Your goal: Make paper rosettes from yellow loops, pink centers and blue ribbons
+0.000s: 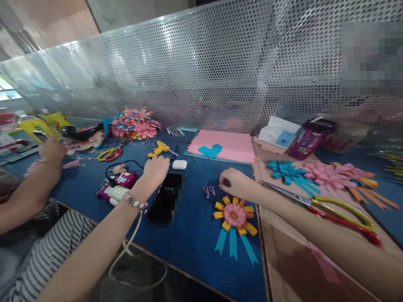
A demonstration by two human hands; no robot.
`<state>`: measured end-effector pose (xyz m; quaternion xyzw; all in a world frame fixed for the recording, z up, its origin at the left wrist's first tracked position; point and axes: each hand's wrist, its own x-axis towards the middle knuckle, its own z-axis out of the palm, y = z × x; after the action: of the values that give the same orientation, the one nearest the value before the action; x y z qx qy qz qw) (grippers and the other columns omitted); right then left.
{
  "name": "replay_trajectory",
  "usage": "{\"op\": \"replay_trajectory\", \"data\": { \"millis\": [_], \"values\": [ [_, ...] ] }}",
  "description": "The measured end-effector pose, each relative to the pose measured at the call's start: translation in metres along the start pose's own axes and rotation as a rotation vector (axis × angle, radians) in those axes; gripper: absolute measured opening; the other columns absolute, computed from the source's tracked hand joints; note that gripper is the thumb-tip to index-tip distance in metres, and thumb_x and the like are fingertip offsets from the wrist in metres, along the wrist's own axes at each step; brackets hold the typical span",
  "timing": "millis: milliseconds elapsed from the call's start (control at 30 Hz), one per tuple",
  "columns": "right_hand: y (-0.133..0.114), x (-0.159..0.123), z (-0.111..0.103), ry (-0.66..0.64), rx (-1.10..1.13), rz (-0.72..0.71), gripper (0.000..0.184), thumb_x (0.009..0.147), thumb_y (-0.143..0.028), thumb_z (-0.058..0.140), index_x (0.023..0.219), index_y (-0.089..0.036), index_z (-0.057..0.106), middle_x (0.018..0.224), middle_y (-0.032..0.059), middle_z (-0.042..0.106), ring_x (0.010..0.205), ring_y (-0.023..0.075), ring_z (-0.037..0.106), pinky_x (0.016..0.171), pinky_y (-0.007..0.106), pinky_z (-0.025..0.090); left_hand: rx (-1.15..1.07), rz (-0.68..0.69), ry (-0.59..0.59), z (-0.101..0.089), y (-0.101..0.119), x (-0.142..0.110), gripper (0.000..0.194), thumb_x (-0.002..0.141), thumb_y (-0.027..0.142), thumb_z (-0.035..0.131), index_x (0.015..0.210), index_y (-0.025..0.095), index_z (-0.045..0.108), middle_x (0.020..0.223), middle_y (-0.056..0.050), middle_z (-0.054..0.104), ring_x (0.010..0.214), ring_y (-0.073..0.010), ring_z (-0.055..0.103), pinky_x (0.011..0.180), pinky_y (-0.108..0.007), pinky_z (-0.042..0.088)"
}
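Paper flower (233, 214) already has petals (250, 228) and tails (233, 244); pink clips (212, 190) lie loose. My right hand (237, 183)'s fingers curl, left hand (156, 172)'s bunch; can't tell if they're pinching anything.

Flower (233, 214) looks like matt paper, glue gun (160, 148) looks like plastic, earbud case (179, 165) is smooth, glossy plastic, phone (162, 203) is kinda glossy too, and that holey panel (189, 63) is totally shiny metal.

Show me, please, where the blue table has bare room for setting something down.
Free: blue table between the phone and the yellow-and-pink flower, to the front edge; a smaller patch in front of the pink sheets, right of the white case. Crowded: the cardboard behind the large scissors, under paper flowers.
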<state>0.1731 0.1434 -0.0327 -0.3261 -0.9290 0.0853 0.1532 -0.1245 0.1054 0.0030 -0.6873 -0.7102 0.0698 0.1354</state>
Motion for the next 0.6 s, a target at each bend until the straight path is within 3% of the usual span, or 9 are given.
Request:
{"op": "replay_trajectory", "data": {
  "millis": [233,367,600],
  "values": [
    [-0.005,-0.001,-0.004,0.066,0.041,0.001,0.008,0.082,-0.016,0.056,0.087,-0.017,0.063,0.082,0.0052,0.064,0.08,0.0191,0.055,0.075,0.031,0.043,-0.014,0.009,-0.029,0.004,-0.012,0.0,0.023,0.082,0.017,0.048,0.096,0.02,0.066,0.099,-0.011,0.065,0.099,-0.0279,0.058,0.081,-0.036,0.043],
    [-0.007,-0.003,-0.009,0.084,0.032,-0.023,0.011,0.084,-0.016,0.054,0.09,-0.016,0.064,0.083,0.0057,0.064,0.081,0.0195,0.056,0.075,0.032,0.045,-0.022,0.013,0.005,0.003,-0.016,-0.005,0.022,0.078,0.021,0.055,0.099,0.022,0.065,0.096,-0.011,0.066,0.099,-0.0295,0.057,0.083,-0.04,0.04],
    [-0.013,-0.012,-0.019,0.111,0.032,-0.061,0.012,0.085,-0.015,0.053,0.089,-0.016,0.065,0.082,0.0058,0.064,0.083,0.0199,0.055,0.077,0.033,0.045,0.0,0.001,0.036,0.004,-0.004,-0.01,0.015,0.077,0.015,0.053,0.084,0.018,0.066,0.085,-0.014,0.068,0.095,-0.033,0.055,0.079,-0.043,0.034]
  ]
}}
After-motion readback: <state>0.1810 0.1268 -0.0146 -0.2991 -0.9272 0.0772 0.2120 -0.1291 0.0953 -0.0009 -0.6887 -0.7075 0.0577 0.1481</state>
